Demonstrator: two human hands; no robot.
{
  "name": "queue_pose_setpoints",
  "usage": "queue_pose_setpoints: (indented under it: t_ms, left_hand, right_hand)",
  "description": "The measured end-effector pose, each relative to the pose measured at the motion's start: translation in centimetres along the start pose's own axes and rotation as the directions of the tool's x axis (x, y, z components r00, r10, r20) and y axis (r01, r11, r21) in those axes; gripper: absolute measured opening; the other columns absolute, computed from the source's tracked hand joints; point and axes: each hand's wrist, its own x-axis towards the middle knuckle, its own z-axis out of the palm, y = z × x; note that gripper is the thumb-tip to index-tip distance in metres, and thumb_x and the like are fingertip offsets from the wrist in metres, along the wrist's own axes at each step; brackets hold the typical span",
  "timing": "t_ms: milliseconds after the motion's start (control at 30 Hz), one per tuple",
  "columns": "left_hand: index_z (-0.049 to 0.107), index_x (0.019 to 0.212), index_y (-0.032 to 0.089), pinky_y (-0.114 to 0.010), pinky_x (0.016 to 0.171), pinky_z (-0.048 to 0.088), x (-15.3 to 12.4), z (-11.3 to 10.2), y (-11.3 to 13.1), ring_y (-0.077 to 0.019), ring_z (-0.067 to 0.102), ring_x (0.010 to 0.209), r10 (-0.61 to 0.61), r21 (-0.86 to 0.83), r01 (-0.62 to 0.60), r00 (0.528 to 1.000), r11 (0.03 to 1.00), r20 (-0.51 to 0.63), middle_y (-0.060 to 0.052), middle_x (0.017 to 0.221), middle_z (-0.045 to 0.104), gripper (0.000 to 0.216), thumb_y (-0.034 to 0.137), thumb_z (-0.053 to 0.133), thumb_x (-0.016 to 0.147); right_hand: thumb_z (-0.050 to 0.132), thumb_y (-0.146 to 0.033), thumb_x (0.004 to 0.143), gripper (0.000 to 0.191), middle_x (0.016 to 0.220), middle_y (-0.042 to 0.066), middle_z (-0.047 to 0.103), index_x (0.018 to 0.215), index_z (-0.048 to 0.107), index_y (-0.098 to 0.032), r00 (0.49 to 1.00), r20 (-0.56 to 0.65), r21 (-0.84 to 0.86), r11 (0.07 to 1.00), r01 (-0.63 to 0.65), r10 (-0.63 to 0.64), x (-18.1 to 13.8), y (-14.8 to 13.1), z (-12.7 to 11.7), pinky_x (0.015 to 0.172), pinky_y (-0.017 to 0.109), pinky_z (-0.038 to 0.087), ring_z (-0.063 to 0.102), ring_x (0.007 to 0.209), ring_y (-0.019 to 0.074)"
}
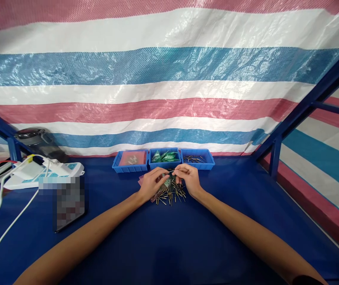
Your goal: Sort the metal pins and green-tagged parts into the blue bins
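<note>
Both my hands meet over a pile of small gold-and-black pins (169, 194) lying on the blue table top (172, 245). My left hand (151, 183) has its fingers curled and pinched near a small green piece (166, 184) that it seems to hold. My right hand (189, 177) pinches a thin pin between thumb and fingertips, close to the left hand's fingers. A pink bag (142, 180) pokes out under the left hand.
Three small blue trays stand at the back: the left one (130, 161) with a pink bag, the middle one (165, 158) with green bags, the right one (197, 159) with loose pins. A white power strip (43, 174), cables and a phone (68, 204) lie at left. A blue frame post (275, 158) rises at right.
</note>
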Motion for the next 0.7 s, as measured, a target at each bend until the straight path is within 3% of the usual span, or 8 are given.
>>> queue_pose_setpoints:
  t_ms: [167, 367, 467, 567, 700]
  left_hand:
    - [0.067, 0.091, 0.018, -0.026, 0.073, 0.049, 0.0, 0.1, -0.2, -0.0145, 0.062, 0.08, 0.05, -0.017, -0.051, 0.998, 0.999, -0.044, -0.005, 0.085, 0.067, 0.019, 0.028, 0.052, 0.089]
    - [0.069, 0.097, 0.019, -0.028, 0.078, 0.052, -0.5, 0.1, -0.5, -0.0154, 0.063, 0.085, 0.128, -0.04, -0.134, 0.984, 0.99, -0.125, -0.006, 0.092, 0.068, 0.017, 0.024, 0.056, 0.087]
    - [0.069, 0.096, 0.018, -0.029, 0.081, 0.052, -0.6, 0.0, -0.4, -0.0156, 0.064, 0.087, 0.166, -0.038, -0.172, 0.978, 0.984, -0.124, -0.006, 0.093, 0.069, 0.016, 0.021, 0.058, 0.085]
    - [0.07, 0.094, 0.018, -0.03, 0.082, 0.052, -0.6, -0.1, -0.2, -0.0158, 0.064, 0.087, 0.173, -0.049, -0.18, 0.977, 0.982, -0.122, -0.006, 0.093, 0.07, 0.015, 0.019, 0.059, 0.084]
    - [0.07, 0.093, 0.018, -0.028, 0.078, 0.052, -0.5, -0.1, -0.2, -0.0155, 0.063, 0.084, 0.112, -0.068, -0.123, 0.982, 0.99, -0.154, -0.006, 0.09, 0.069, 0.014, 0.019, 0.058, 0.085]
  right_hand:
    - [0.06, -0.037, 0.08, 0.023, 0.06, -0.001, 0.058, 0.072, 0.058, -0.016, 0.997, 0.001, -0.23, 0.97, 0.072, -0.074, -0.9, 0.4, 0.2, 0.042, 0.021, 0.035, 0.045, 0.04, 0.0072]
    - [0.047, -0.04, 0.089, 0.039, 0.052, -0.003, 0.046, 0.058, 0.052, -0.016, 0.975, 0.088, -0.561, 0.798, 0.218, -0.204, -1.5, 0.2, 0.2, 0.051, 0.022, 0.035, 0.043, 0.05, 0.0093]
    - [0.045, -0.038, 0.09, 0.04, 0.051, -0.004, 0.041, 0.057, 0.052, -0.016, 0.965, 0.121, -0.619, 0.742, 0.257, -0.233, -1.5, 0.3, 0.2, 0.052, 0.022, 0.031, 0.039, 0.049, 0.0086]
    - [0.044, -0.037, 0.091, 0.041, 0.051, -0.004, 0.04, 0.057, 0.051, -0.016, 0.965, 0.134, -0.618, 0.742, 0.26, -0.226, -1.4, 0.4, 0.2, 0.052, 0.022, 0.03, 0.038, 0.049, 0.0083]
    - [0.043, -0.037, 0.092, 0.035, 0.057, -0.003, 0.048, 0.067, 0.056, -0.016, 0.965, 0.148, -0.605, 0.752, 0.262, -0.217, -1.5, 0.4, 0.3, 0.054, 0.021, 0.035, 0.044, 0.052, 0.0093]
